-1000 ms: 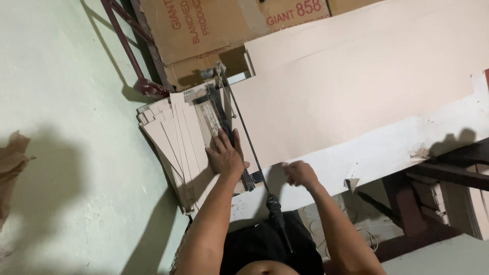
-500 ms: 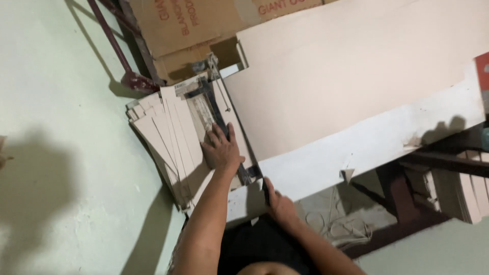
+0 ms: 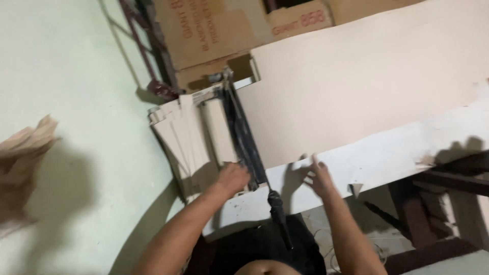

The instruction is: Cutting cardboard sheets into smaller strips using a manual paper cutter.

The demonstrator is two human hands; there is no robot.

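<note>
We are working a lever paper cutter (image 3: 243, 137) at the left end of the white surface (image 3: 387, 153), where a wide tan sheet (image 3: 356, 86) is lying across the far edge. Our left hand (image 3: 232, 178) is pressing down beside the blade arm near the cut strips (image 3: 181, 140), fingers curled on the pile. Our right hand (image 3: 318, 175), a moment ago low by the black handle (image 3: 277, 211), is now lifting toward the sheet's near edge, fingers spread and holding nothing. The handle is resting free, suggesting a repositioning between cuts.
</note>
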